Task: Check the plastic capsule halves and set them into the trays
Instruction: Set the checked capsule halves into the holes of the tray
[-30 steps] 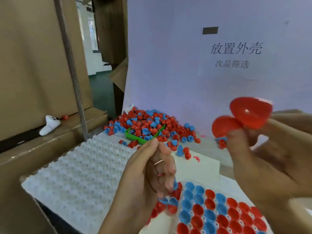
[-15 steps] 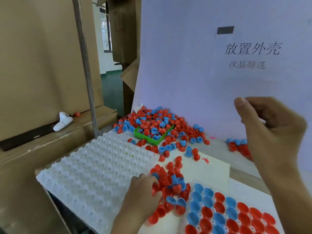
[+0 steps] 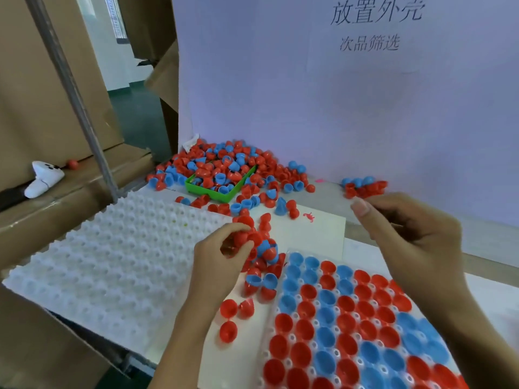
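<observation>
White backdrop sheet point(image 3: 365, 108) reads "放置外壳" — below it, "次品筛选".

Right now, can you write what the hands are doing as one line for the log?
left hand: grips red capsule halves from small pile | right hand: raised, fingers curled, holds nothing seen | filled tray: partly full | white tray: bare

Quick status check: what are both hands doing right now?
Left hand grips red capsule halves. Right hand raised, fingers curled, contents unclear. Filled tray ahead, unobstructed.

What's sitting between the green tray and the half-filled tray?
In the head view, loose capsule halves and bare white board separate the green tray from the filled tray.
</observation>
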